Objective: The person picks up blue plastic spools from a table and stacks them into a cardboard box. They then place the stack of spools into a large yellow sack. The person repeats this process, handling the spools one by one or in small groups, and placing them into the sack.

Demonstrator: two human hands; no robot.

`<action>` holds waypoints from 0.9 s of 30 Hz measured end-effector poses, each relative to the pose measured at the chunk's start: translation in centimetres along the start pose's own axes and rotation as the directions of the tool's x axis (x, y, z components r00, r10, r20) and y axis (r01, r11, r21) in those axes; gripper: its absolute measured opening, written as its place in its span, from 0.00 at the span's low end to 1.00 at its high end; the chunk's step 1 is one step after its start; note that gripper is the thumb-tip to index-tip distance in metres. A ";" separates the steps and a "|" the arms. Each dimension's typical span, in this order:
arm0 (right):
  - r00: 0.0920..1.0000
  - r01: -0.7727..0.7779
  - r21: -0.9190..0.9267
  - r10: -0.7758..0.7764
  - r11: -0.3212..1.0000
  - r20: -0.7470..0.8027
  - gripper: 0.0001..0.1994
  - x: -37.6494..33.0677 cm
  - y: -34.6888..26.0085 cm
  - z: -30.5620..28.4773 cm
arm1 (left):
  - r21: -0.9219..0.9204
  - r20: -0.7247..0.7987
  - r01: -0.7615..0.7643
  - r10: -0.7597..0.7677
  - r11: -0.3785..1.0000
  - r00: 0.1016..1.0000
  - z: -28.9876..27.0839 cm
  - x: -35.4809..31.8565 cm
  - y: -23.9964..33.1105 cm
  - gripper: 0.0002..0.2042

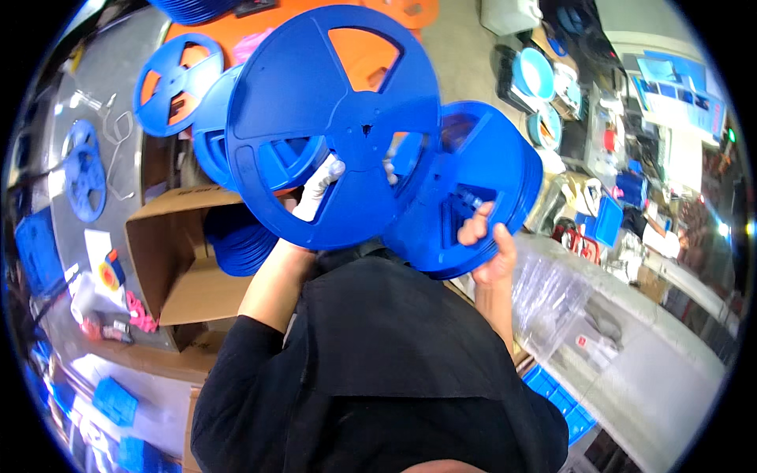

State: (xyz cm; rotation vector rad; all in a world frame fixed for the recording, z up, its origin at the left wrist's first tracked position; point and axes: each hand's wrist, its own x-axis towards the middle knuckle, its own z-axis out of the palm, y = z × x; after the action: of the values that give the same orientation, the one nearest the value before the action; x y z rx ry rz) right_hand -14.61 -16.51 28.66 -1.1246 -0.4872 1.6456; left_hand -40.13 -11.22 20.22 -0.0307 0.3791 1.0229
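Note:
My left hand (317,189), its fingers covered in white, is closed on a large blue plastic reel (296,102) held up in front of me. Thumb and fingertips show through the reel's cut-outs. On the right, a stack of similar blue reels (516,173) stands partly behind the held one. My right hand (493,256) is at the near rim of that stack, bare, fingers bent and apart, with nothing visible between them. Whether it touches the rim is hard to tell.
An open cardboard box (181,292) holding several blue reels (236,240) sits at the left. Other reels (177,83) lie on an orange surface (229,24). A grey table (118,169) runs along the left; a pale worktop (631,339) with clear plastic bags (548,296) is at the right.

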 end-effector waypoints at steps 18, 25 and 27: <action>0.992 0.109 0.200 -0.095 0.974 -0.080 0.13 -2.5 0.1 -3.7 | -0.437 0.366 0.200 -0.030 0.877 0.930 -1.5 1.0 -1.9 0.40; 0.993 0.078 0.210 -0.056 0.975 -0.105 0.12 -2.8 0.4 -3.3 | -0.491 0.455 0.086 0.171 0.867 0.874 -2.1 1.2 0.4 0.35; 0.990 0.079 0.218 -0.051 0.973 -0.131 0.12 -2.9 0.5 -3.0 | -0.522 0.392 0.052 0.185 0.851 0.901 -2.0 0.2 1.5 0.34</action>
State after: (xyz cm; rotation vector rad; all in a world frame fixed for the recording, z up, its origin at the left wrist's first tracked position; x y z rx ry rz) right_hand -12.24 -19.89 28.12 -1.0253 -0.2494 1.5205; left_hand -41.85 -10.69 18.55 -0.2803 -0.3186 1.1455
